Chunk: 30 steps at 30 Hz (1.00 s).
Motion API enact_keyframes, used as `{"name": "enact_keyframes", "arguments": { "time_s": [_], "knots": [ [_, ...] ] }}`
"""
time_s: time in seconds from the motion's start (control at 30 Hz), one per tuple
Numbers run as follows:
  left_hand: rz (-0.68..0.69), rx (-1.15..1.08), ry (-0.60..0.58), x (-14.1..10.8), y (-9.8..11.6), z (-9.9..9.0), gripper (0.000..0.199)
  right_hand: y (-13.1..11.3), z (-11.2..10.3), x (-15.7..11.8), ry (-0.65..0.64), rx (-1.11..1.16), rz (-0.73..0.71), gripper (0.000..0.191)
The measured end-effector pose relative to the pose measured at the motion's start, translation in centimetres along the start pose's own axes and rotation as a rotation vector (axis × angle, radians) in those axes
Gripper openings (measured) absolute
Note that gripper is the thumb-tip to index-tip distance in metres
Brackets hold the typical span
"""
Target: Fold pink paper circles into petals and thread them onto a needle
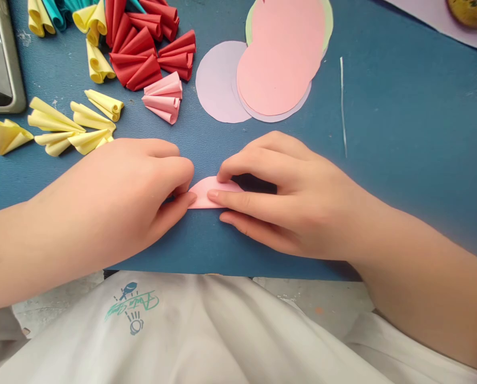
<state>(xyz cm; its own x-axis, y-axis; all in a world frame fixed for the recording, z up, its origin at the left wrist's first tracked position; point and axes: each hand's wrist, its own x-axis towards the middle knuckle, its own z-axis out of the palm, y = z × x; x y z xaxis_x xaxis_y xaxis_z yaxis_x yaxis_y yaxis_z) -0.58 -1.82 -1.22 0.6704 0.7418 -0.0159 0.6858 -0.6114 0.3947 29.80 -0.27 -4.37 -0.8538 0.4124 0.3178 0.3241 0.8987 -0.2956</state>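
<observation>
The shirt (pixel 210 330) lay nearest, below the worktop's (pixel 418 133) front edge. Near the middle of that edge was the folded pink paper (pixel 203 193), between the two grips. The left hand (pixel 142 186) was curled, thumb tip at the paper's left end; whether it pinched, I cannot tell. The right hand (pixel 286 197) was spread, two fingertips on the paper. Paper circles (pixel 274 80) lay toward the back edge.

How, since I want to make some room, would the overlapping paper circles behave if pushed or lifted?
The paper circles look thin, so they would probably be light and bend when lifted. They overlap unevenly, with a lilac one jutting out, so a push might fan them apart. Lying flat, they seem unlikely to roll.
</observation>
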Motion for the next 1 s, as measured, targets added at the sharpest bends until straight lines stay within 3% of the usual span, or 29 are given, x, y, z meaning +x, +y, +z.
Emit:
{"name": "enact_keyframes", "arguments": {
  "time_s": [0.1, 0.23, 0.73, 0.87, 0.97, 1.0],
  "knots": [
    [-0.001, 0.009, -0.006, 0.1, 0.1, 0.0, 0.036, -0.2, -0.1, -0.1, -0.036, -0.070, -0.028, 0.023],
    [-0.002, 0.012, -0.007, 0.1, 0.1, -0.1, 0.037, -1.3, -0.1, 0.2, 0.026, -0.139, -0.107, 0.028],
    [0.020, -0.014, -0.010, 0.2, -0.2, -0.1, 0.036, -2.0, -1.8, -0.5, -0.076, -0.105, 0.002, 0.047],
    [0.045, -0.001, 0.032, -0.1, -0.4, 0.1, 0.041, -1.9, -2.0, -0.9, -0.114, -0.128, -0.015, 0.046],
    [0.066, 0.009, 0.025, -0.3, -0.3, 0.2, 0.034, -1.8, -1.5, -0.8, -0.087, -0.130, -0.042, 0.043],
    [0.086, 0.007, 0.026, -0.3, -0.2, 0.3, 0.030, -1.8, -1.3, -0.8, -0.066, -0.097, 0.012, 0.042]
  ]
}}
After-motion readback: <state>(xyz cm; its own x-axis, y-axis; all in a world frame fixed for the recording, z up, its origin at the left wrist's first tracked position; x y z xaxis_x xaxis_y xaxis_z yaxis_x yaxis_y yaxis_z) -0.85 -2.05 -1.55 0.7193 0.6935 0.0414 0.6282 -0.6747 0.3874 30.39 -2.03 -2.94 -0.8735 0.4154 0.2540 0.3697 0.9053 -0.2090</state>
